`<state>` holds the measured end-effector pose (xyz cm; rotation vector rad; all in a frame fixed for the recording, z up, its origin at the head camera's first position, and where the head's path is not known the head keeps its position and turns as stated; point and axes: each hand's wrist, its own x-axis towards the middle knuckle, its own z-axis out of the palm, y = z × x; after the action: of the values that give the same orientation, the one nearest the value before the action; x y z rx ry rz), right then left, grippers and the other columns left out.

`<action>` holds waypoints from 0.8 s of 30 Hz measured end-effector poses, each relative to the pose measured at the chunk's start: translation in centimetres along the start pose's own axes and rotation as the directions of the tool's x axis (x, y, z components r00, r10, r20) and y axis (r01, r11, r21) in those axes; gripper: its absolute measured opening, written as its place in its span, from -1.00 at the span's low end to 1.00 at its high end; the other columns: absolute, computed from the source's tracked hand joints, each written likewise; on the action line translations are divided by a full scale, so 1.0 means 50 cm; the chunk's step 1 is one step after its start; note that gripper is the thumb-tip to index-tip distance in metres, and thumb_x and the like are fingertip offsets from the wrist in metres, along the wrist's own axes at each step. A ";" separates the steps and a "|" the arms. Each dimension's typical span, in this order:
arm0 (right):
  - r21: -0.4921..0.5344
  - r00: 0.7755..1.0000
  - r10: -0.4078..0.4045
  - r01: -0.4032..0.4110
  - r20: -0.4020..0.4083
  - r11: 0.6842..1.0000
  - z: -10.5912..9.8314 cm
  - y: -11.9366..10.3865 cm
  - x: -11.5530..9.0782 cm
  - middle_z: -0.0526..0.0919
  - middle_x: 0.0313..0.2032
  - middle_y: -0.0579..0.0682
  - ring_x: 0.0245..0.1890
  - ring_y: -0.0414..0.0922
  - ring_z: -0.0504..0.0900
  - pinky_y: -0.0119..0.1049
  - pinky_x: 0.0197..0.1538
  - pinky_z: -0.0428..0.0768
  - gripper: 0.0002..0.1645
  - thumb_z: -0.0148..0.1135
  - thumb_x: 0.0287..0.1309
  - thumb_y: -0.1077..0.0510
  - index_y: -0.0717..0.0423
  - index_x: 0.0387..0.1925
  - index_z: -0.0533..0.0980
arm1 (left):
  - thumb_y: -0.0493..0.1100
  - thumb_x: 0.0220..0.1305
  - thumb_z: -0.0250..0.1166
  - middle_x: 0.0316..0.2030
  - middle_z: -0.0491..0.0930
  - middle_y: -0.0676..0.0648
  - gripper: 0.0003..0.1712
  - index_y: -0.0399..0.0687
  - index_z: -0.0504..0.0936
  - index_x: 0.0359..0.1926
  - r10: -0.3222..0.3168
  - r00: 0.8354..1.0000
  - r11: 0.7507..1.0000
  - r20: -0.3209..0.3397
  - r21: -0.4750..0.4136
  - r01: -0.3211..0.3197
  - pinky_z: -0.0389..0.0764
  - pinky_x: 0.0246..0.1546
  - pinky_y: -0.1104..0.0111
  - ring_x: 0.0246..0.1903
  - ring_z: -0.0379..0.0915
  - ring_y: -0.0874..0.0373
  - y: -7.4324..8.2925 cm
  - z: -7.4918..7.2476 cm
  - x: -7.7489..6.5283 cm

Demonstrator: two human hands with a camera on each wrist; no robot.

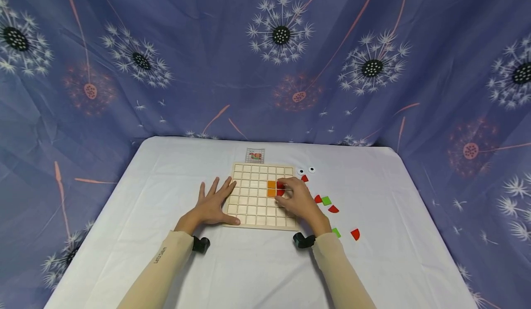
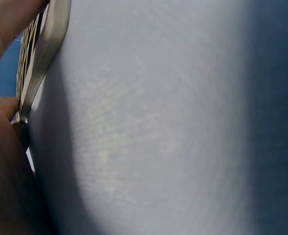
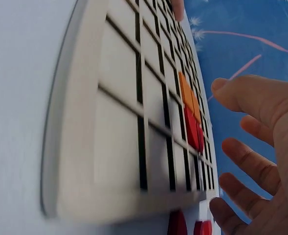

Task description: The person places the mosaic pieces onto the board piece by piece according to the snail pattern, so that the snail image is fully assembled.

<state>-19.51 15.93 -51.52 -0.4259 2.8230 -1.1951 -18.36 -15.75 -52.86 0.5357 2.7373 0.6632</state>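
A pale wooden grid board [image 1: 253, 210] lies on the table. Two orange square tiles [image 1: 271, 189] sit in its cells, one above the other, and two red pieces [image 1: 280, 192] fill cells just to their right. My left hand [image 1: 210, 206] rests with spread fingers at the board's left edge, its thumb on the near-left corner. Over the red pieces is my right hand [image 1: 299, 202], thumb and forefinger apart on either side of them. In the right wrist view, the fingers [image 3: 254, 159] stand loosely spread above the red pieces [image 3: 191, 129], holding nothing.
Beyond the board lies a small picture card [image 1: 255, 156]. To the right are two round eye pieces [image 1: 312, 169], several red quarter-round pieces [image 1: 333, 209] and green tiles [image 1: 326, 201], one partly behind the right wrist. A patterned blue cloth [image 1: 207, 69] hangs behind the white table [image 1: 166, 175].
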 end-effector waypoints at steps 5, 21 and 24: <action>-0.025 1.000 0.022 -0.022 -0.008 0.999 -0.026 0.022 -0.012 0.59 0.27 0.10 0.35 0.14 0.47 0.18 0.44 0.38 -0.29 0.50 0.18 0.07 0.09 0.34 0.52 | 0.50 -0.15 0.54 0.67 -0.20 -0.09 0.51 0.04 -0.03 0.67 0.005 1.000 1.000 0.000 0.000 -0.005 -0.61 0.44 -0.38 0.62 -0.48 -0.32 -0.002 0.002 0.002; -0.171 0.997 0.082 -0.082 -0.009 0.982 -0.133 0.110 -0.038 0.57 0.25 0.24 0.33 0.28 0.43 0.25 0.41 0.40 -0.30 0.49 0.16 0.09 0.20 0.31 0.52 | 0.54 -0.16 0.51 0.68 -0.23 -0.05 0.52 0.08 -0.05 0.67 -0.001 1.000 1.000 0.007 0.014 0.000 -0.61 0.44 -0.37 0.63 -0.49 -0.29 -0.006 0.006 0.004; -0.189 0.997 0.077 -0.077 -0.011 0.979 -0.141 0.123 -0.041 0.58 0.23 0.25 0.31 0.29 0.44 0.24 0.40 0.41 -0.31 0.50 0.15 0.11 0.20 0.30 0.53 | 0.54 -0.16 0.52 0.68 -0.21 -0.06 0.51 0.08 -0.03 0.67 0.005 1.000 1.000 0.000 0.011 -0.005 -0.60 0.44 -0.37 0.63 -0.47 -0.30 -0.005 0.008 0.005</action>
<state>-20.01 25.51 -51.07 -0.3190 2.9376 -0.9187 -18.51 -15.74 -53.35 0.5449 2.7423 0.6498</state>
